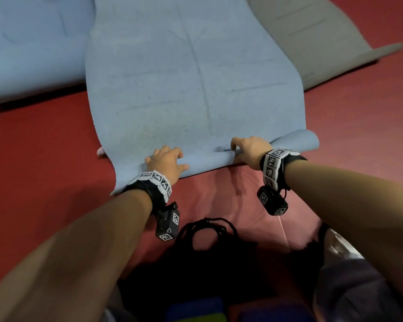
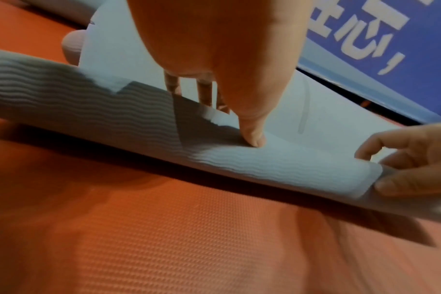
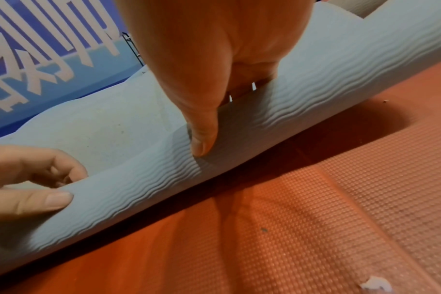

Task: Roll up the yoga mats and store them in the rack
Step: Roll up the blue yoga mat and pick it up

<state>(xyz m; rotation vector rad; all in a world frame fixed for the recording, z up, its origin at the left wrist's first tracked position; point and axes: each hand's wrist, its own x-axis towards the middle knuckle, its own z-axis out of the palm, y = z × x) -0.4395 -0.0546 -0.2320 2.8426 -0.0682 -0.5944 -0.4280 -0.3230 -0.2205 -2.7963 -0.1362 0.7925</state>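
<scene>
Blue foam, ribbed on its underside: blue yoga mat (image 1: 196, 84) spread on the red floor (image 1: 33, 147), running from 6 o'clock away toward 12 in the head view, near edge curled up and over into the first turn of a roll. Left hand (image 1: 166, 162) at about 7 o'clock on that curled edge, fingers (image 2: 207, 95) bent over the top of the fold and thumb pressed into the ribbed side, so gripping the mat. Right hand (image 1: 250, 152) at about 5 o'clock, likewise curled round the fold, thumb dug into the ribs, holding the same edge. Far right corner of the fold flaring looser than the middle.

Likely step: starting the roll. To do it well: keep both hands level and well apart, tuck the first turn tight, push forward evenly toward 12 so the ends stay flush, draw that slack right corner in before rolling on.

Second blue mat (image 1: 33, 43) lying at 10 o'clock, grey mat (image 1: 312, 43) at 2 o'clock, both flat and not yet rolled. Black cord (image 1: 209, 228) coiled near 6 o'clock. Blue banner (image 2: 390, 49) with white lettering beyond the mat. Rack not seen.
</scene>
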